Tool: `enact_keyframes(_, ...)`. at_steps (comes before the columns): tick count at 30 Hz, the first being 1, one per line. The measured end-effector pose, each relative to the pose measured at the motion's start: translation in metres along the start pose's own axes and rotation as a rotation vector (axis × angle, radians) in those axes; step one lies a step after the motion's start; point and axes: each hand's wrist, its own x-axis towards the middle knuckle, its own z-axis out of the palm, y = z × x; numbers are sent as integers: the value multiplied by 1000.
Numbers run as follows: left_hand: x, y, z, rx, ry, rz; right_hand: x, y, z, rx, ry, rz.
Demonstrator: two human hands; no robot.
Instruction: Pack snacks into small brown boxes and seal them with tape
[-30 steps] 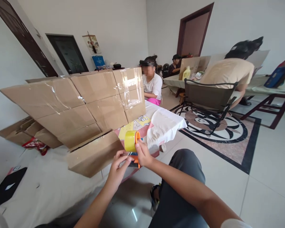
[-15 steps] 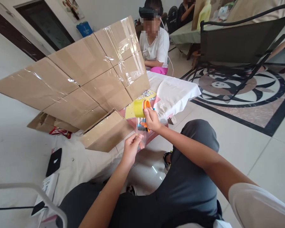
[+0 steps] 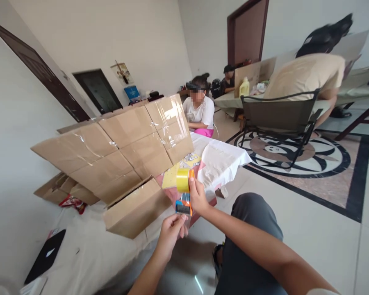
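Note:
My right hand [image 3: 198, 197] grips an orange tape dispenser [image 3: 184, 203] carrying a yellowish roll of clear tape [image 3: 183, 180], held up over the table's near edge. My left hand [image 3: 171, 232] sits just below it, fingers pinched on the clear tape end pulled down from the dispenser. A small cardboard box [image 3: 135, 209] lies on the white-covered table [image 3: 89, 254] just left of both hands. Behind it stands a big taped cardboard panel [image 3: 119, 147].
A person in a white shirt [image 3: 199, 110] sits across the table. Another person [image 3: 307, 76] leans over a far table behind a dark folding chair [image 3: 276, 119]. A black phone [image 3: 44, 256] lies at the table's left. Flattened cardboard [image 3: 60, 188] rests by the wall.
The camera view swung down and back up. My left hand went from beside the roll to below the dispenser, drawing a strip of clear tape downward. The right hand keeps its hold.

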Motion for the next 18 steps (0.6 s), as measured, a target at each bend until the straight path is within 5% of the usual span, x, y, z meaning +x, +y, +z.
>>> enact_keyframes(18,9,-39,3,-20,41,63,-8,9,4,115,127,207)
